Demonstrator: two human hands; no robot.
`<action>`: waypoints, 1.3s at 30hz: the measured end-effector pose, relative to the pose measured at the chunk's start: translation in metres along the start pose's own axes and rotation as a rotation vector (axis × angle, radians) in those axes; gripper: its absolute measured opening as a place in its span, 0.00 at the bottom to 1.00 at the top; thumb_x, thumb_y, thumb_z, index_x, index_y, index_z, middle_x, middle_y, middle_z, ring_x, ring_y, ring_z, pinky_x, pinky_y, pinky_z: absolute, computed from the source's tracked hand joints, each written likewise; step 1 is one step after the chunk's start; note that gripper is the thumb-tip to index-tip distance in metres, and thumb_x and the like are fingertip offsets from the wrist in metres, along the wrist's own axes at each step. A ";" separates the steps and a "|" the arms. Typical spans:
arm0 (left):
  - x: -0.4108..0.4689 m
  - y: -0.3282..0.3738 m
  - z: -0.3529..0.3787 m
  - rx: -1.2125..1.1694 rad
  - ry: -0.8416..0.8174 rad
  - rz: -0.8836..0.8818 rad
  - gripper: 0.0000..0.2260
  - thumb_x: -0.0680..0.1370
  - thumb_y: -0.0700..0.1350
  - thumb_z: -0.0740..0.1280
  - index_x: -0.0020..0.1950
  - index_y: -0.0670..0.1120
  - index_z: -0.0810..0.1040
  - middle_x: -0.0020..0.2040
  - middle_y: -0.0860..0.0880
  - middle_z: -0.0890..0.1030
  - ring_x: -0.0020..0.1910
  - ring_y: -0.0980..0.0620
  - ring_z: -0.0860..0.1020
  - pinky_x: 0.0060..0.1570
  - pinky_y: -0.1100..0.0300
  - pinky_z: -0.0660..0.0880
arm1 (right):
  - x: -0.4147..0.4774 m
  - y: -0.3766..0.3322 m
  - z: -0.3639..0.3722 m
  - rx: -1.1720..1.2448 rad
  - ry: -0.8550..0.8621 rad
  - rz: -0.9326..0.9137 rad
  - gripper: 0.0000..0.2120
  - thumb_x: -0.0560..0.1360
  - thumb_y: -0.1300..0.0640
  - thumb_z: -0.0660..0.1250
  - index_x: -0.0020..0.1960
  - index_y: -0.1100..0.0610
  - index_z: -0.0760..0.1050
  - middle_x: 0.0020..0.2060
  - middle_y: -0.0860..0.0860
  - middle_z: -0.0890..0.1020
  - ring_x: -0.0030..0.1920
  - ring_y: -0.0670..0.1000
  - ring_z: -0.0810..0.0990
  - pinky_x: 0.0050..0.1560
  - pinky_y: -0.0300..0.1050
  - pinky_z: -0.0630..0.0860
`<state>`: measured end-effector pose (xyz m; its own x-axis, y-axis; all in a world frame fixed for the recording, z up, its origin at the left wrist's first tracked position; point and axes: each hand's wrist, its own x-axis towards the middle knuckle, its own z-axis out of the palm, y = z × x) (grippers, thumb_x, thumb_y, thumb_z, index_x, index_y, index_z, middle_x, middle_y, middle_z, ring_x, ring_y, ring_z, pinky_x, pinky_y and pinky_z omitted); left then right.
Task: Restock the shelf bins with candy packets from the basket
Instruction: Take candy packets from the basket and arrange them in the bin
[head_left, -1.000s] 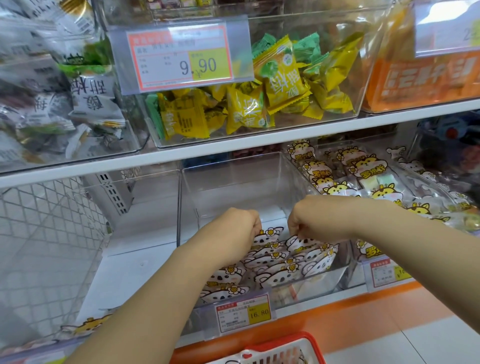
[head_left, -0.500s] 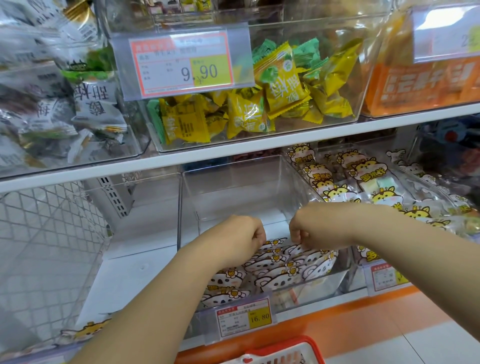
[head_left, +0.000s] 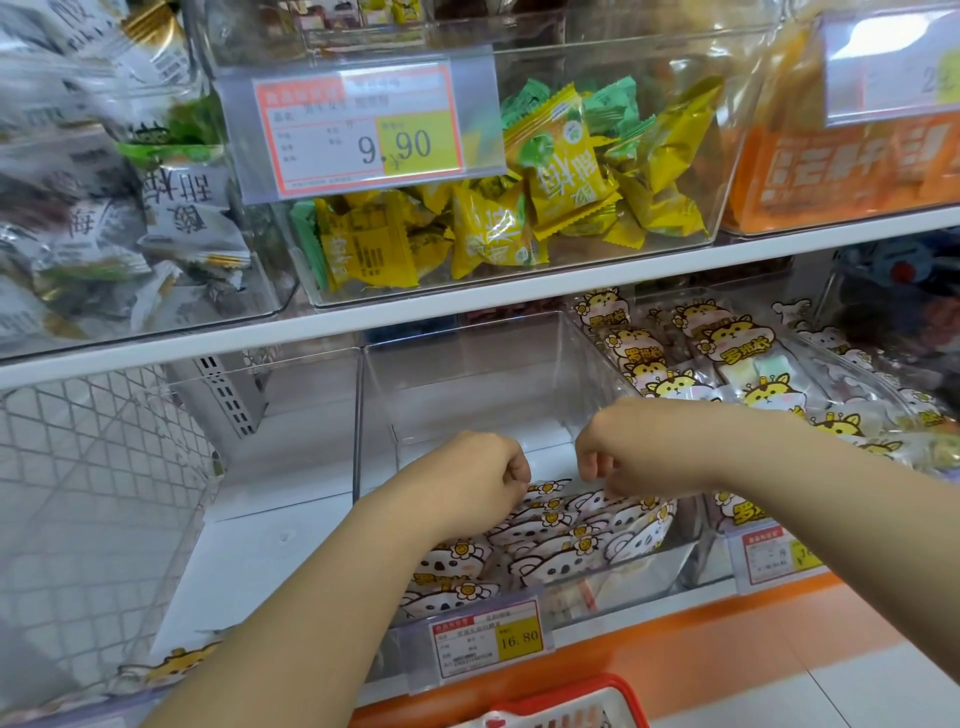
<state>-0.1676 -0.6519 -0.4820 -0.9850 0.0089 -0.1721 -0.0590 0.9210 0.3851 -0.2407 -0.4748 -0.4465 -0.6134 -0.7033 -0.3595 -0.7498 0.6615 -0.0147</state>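
Little has shifted: your left hand (head_left: 470, 480) and right hand (head_left: 641, 449), close together, still pinch the rearmost white koala-print candy packets (head_left: 566, 525) in the clear plastic shelf bin (head_left: 467, 384). Row looks squared; red plastic basket (head_left: 597, 686) next.

The white lower shelf (head_left: 249, 561) carries a clear bin (head_left: 467, 364) with a 16.80 tag. A second clear bin (head_left: 613, 358) stands just right of it and a third (head_left: 311, 415) just left. Above it the upper shelf (head_left: 467, 306) bears a clear bin of yellow packets (head_left: 696, 244), flanked by a bin of orange boxes (head_left: 748, 156) and a bin of white packets (head_left: 270, 296).
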 end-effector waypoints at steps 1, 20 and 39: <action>0.000 0.000 0.000 -0.003 0.000 -0.002 0.09 0.83 0.46 0.63 0.60 0.51 0.79 0.57 0.53 0.80 0.52 0.55 0.78 0.42 0.66 0.70 | -0.001 0.000 0.000 -0.001 -0.001 -0.004 0.13 0.79 0.58 0.68 0.62 0.52 0.79 0.57 0.47 0.81 0.56 0.50 0.80 0.60 0.45 0.77; -0.181 0.023 0.030 -0.233 0.331 -0.027 0.08 0.82 0.44 0.66 0.59 0.53 0.79 0.47 0.61 0.78 0.43 0.64 0.76 0.45 0.72 0.73 | -0.105 -0.091 0.055 0.336 0.251 -0.158 0.09 0.78 0.55 0.68 0.57 0.52 0.81 0.51 0.48 0.85 0.52 0.48 0.82 0.55 0.46 0.77; -0.299 -0.069 0.301 -0.073 -0.359 -0.387 0.23 0.81 0.44 0.64 0.77 0.52 0.66 0.74 0.47 0.70 0.68 0.45 0.74 0.65 0.48 0.74 | -0.116 -0.168 0.345 0.068 -0.380 -0.054 0.14 0.76 0.57 0.65 0.62 0.54 0.75 0.58 0.53 0.80 0.60 0.57 0.77 0.69 0.59 0.67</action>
<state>0.1802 -0.6011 -0.7299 -0.7722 -0.1816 -0.6089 -0.4309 0.8539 0.2918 0.0419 -0.4140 -0.7241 -0.4287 -0.5991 -0.6762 -0.7522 0.6513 -0.1002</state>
